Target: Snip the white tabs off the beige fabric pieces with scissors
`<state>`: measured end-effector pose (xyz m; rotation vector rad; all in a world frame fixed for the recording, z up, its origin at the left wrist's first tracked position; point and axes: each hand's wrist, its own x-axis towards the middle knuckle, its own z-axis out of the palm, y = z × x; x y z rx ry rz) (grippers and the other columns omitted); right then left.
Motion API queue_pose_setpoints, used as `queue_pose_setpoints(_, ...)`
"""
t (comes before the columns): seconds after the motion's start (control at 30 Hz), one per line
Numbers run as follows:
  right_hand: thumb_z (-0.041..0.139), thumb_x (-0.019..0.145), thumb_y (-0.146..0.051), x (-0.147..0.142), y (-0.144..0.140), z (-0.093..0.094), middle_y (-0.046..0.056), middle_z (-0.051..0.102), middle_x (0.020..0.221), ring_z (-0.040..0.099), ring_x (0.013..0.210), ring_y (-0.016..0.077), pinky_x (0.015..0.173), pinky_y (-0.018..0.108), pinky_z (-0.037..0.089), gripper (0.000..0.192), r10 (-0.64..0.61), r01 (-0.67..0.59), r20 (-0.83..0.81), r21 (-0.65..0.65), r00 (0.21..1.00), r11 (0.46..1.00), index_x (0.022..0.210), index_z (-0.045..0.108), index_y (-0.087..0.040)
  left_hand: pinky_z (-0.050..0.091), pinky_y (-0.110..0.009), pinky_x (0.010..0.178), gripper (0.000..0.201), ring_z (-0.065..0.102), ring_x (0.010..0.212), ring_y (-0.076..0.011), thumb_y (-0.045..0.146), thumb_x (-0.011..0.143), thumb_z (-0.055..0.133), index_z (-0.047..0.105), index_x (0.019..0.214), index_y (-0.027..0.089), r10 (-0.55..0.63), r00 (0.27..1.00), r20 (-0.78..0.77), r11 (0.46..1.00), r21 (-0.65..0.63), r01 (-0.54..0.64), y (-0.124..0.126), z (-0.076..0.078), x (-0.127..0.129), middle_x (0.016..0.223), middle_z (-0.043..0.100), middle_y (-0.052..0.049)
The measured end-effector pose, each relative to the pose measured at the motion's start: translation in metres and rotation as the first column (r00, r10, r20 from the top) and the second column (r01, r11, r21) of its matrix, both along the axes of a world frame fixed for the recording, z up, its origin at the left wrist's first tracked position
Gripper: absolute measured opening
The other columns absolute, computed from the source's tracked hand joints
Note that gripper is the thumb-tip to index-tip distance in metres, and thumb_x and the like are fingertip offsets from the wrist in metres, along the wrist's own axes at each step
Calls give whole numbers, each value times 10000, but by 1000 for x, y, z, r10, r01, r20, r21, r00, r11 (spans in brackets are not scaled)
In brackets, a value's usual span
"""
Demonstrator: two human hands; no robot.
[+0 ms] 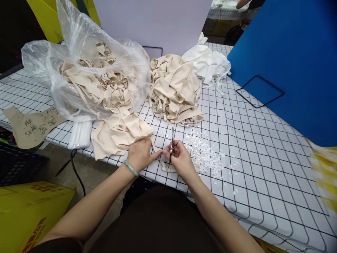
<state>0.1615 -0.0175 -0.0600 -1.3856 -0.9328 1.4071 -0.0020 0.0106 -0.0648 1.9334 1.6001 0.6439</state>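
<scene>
My right hand (pixel 182 160) is closed around small dark scissors (pixel 172 149), whose blades point away from me. My left hand (pixel 141 154), with a green bangle at the wrist, grips the near edge of a crumpled beige fabric piece (pixel 118 131). Its thumb reaches right, almost touching the fingertips of my right hand. A narrow strip of beige cloth (pixel 167 168) lies under my right hand at the table edge. Right of that hand, many small white clippings (pixel 206 156) are scattered.
A clear plastic bag (pixel 55 70) full of beige pieces stands back left, beside a beige fabric heap (pixel 175 88) and white fabric (pixel 207 63). A white power bank-like box (pixel 80 133) and a marked beige pattern piece (pixel 34 126) lie left. A blue panel (pixel 284 52) stands right.
</scene>
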Motion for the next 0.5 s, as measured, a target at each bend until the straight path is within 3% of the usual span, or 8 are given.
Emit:
queue_pose_setpoints(0.1,850,637,-369,1,5,-1,-29,622,814,603,773,151,778,311,503,435,-53,54,-44,31,998,998,876,510,-240,452,-408,852,279,590,894,-284,286,755,688,448,640,203,69,984,161,996,-70,-59,19,-2,10,740,572,-64)
queue_pose_setpoints(0.27,795,701,-495,-5,33,-5,57,667,1174,604,1166,215,1029,402,464,466,-95,123,-274,88,957,989,927,466,-255,492,-326,749,217,594,771,-182,362,829,572,467,740,194,71,889,452,978,-205,27,28,11,9,785,589,-43)
queue_pose_setpoints(0.4,759,751,-515,1,37,-3,76,546,1378,527,1279,225,1071,432,431,472,-217,248,-220,127,951,960,997,439,-269,401,-207,528,274,514,583,-90,415,808,577,477,894,176,133,774,620,925,-357,127,18,31,8,827,604,-40)
queue_pose_setpoints(0.5,838,707,-380,10,21,2,60,561,1370,535,1280,228,1087,445,408,481,-132,182,-196,269,972,946,945,434,-272,242,-161,439,297,374,487,-40,385,777,657,532,904,149,170,674,719,837,-466,286,9,54,14,742,551,0)
